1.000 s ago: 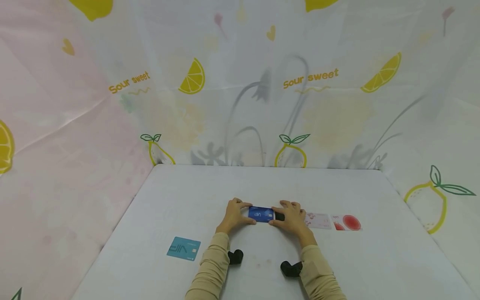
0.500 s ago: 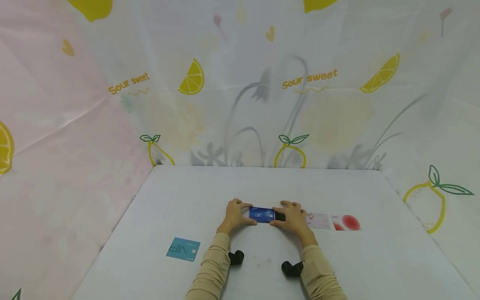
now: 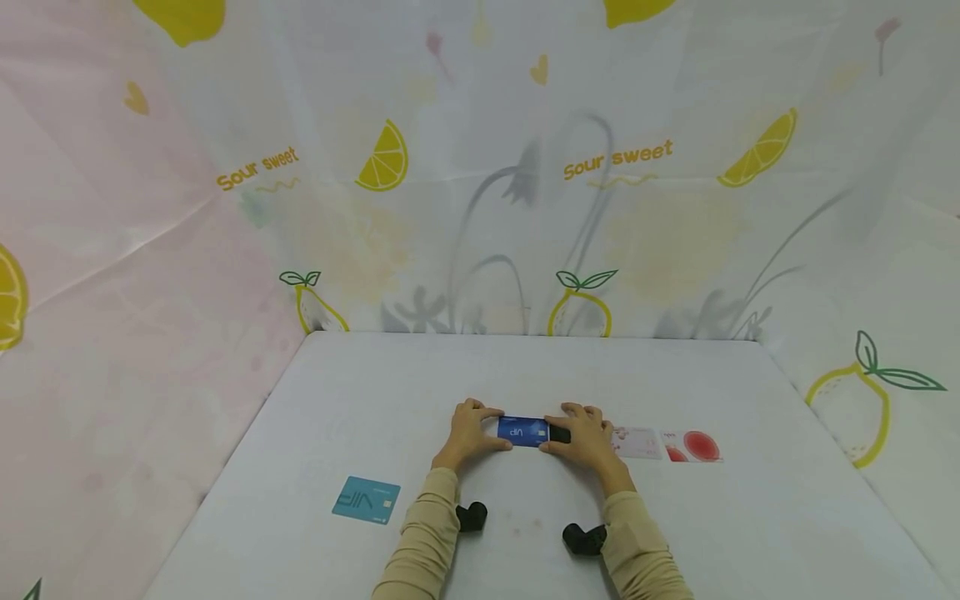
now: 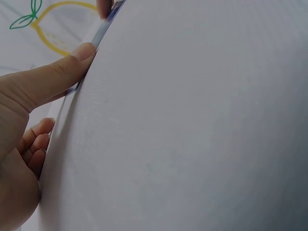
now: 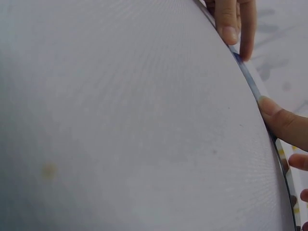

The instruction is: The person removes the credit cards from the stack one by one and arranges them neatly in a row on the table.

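Observation:
In the head view a blue card (image 3: pixel 522 432) with "VIP" on it lies flat on the white table, between my two hands. My left hand (image 3: pixel 468 433) holds its left end, thumb at the near edge and index finger at the far edge. At the right end my right hand (image 3: pixel 583 435) holds it the same way. A black card (image 3: pixel 559 433) shows partly between the right thumb and index finger, right beside the blue one. Both wrist views catch the blue card only as a thin edge, with the left thumb (image 4: pixel 84 52) and right thumb (image 5: pixel 269 108) against it.
Right of my right hand lie a pale pink patterned card (image 3: pixel 637 442) and a white card with red circles (image 3: pixel 693 446), in one row. A teal card (image 3: pixel 366 500) lies tilted at the near left. A lemon-print cloth (image 3: pixel 480 208) surrounds the white table (image 3: pixel 517 367).
The hands and the blue card keep almost the same place, with only a tiny shift. The whole head view has moved slightly.

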